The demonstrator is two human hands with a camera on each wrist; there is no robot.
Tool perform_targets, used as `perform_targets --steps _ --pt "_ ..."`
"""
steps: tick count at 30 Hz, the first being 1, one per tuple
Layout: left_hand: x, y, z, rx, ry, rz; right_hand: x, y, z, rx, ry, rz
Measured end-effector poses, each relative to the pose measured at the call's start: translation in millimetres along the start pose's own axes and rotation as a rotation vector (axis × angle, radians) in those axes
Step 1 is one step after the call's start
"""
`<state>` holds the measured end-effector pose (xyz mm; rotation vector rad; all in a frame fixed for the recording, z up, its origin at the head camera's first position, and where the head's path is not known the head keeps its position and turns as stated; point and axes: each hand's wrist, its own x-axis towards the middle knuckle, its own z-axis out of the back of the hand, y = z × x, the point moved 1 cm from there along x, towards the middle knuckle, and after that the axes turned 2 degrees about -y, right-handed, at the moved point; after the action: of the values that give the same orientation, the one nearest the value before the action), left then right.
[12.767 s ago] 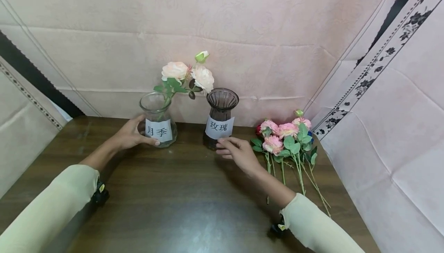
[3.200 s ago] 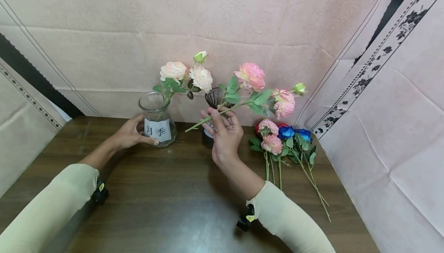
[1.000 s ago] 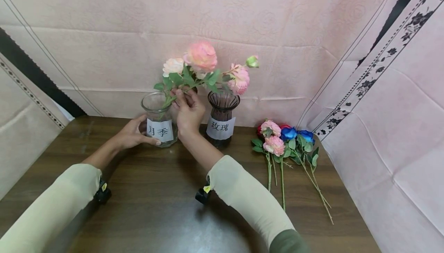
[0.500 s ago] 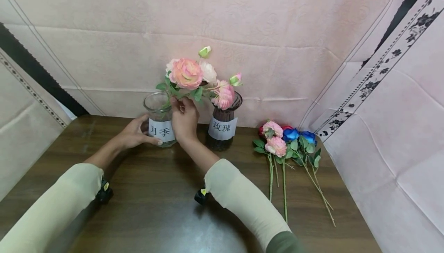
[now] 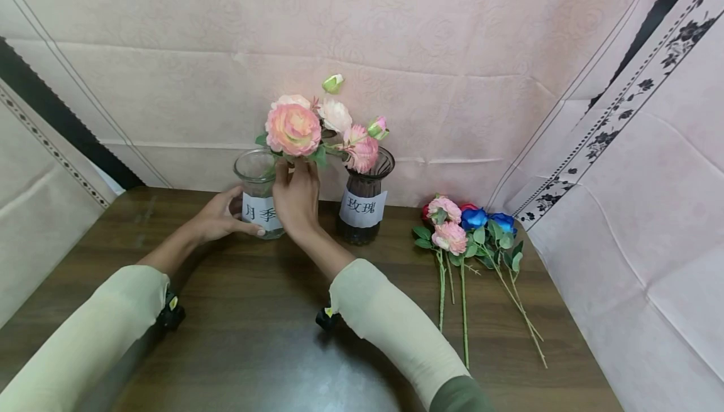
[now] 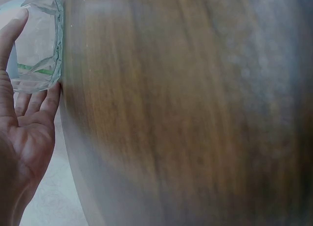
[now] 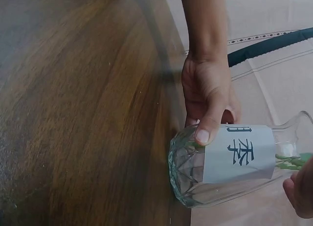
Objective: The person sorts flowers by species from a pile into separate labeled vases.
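My left hand (image 5: pixel 217 217) grips the low left side of a clear glass vase (image 5: pixel 253 176) with a white paper label. In the left wrist view, the thumb and fingers of the left hand (image 6: pixel 32 143) stand around the vase base (image 6: pixel 44 59). Beside the vase mouth, my right hand (image 5: pixel 298 201) pinches a pink artificial flower spray (image 5: pixel 293 129) by its stem. That hand hides the stem's lower end in the head view. Cream-white flowers (image 5: pixel 335 115) rise behind the pink bloom, their green stem inside the clear vase.
A dark fluted vase (image 5: pixel 357 231) with a paper label stands right of the clear one. Farther right lie pink flowers (image 5: pixel 449 237), blue flowers (image 5: pixel 474 218) and a partly hidden red one on the brown table (image 5: pixel 249 349). A pale cloth (image 5: pixel 452 35) hangs behind.
The right hand took a pink spray from the pile, carried it left past the dark vase to the clear vase, then lowered it slightly. The left hand stays on the clear vase.
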<state>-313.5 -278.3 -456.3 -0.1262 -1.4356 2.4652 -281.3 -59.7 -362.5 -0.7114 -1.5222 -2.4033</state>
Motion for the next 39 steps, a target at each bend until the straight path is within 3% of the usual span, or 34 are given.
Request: perform_targets --steps 4,10,17,22,30,39 --pt "-0.2 0.2 0.3 0.009 -0.001 0.001 -1 -3 1 -0.028 0.039 0.01" --pt "-1.2 0.3 0.4 0.015 -0.005 -0.01 -6 -10 6 0.065 0.104 0.027" --pt "-2.1 0.3 1.7 0.003 -0.001 -0.001 -17 -19 9 0.161 0.027 0.106" --pt "-2.3 -1.1 1.1 -0.007 0.0 -0.008 -18 -19 9 0.197 -0.003 0.114" --pt "-2.5 0.7 1.2 -0.05 0.005 -0.034 -25 -24 12 0.211 0.009 -0.033" --pt "-1.6 0.5 1.8 0.004 -0.005 -0.057 -37 -45 38 0.172 0.229 -0.172"
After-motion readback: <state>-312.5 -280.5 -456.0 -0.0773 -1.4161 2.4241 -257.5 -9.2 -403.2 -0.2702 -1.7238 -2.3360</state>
